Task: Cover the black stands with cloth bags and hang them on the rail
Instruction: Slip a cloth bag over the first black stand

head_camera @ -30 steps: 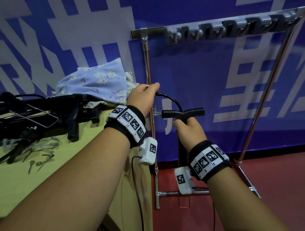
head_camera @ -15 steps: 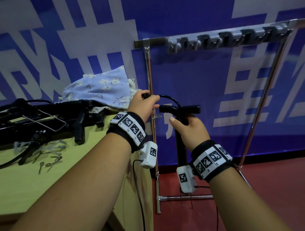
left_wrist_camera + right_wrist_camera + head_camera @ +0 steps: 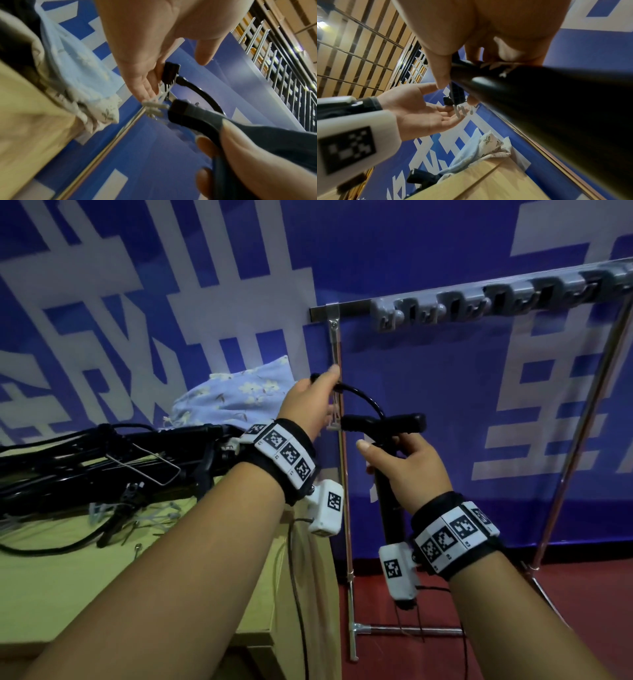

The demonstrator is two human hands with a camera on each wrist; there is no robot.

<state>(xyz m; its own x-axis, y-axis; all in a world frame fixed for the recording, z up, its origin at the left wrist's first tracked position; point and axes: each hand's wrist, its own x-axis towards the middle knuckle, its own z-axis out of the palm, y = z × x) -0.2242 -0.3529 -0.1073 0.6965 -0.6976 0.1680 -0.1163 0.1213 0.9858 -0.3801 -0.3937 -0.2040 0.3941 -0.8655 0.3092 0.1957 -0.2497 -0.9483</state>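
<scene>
1. Hands, two: the right hand point(image 3: 407, 463) at 6 o'clock of the T-shaped top of a black stand point(image 3: 383, 421), its fingers curled round the upright shaft with the thumb laid along it.
2. The left hand point(image 3: 310, 402) at 9 o'clock of that T-top, fingers nearly straight and only slightly spread; the black end-piece of the hose point(image 3: 171, 73) lies against the fingertips. Whether they pinch it, I cannot tell.
3. Hose point(image 3: 368, 398), one: a black arc from the left fingers down to the stand's top.
4. Held stand, one: upright, clear of the table, just in front of the left post of the rail point(image 3: 346, 313).
5. Rail, one, at 1 o'clock of the hands, bearing a row of grey hooks point(image 3: 496, 299); about six show, with the row cut off at the frame edge.
6. Cloth bag point(image 3: 239, 395), floral blue, one heap at 10 o'clock on the table point(image 3: 85, 577), beside a pile of further black stands point(image 3: 102, 453), not countable.
7. Change over the last second: both hands and the stand have risen slightly toward the rail, and the left thumb now reaches the post.
</scene>
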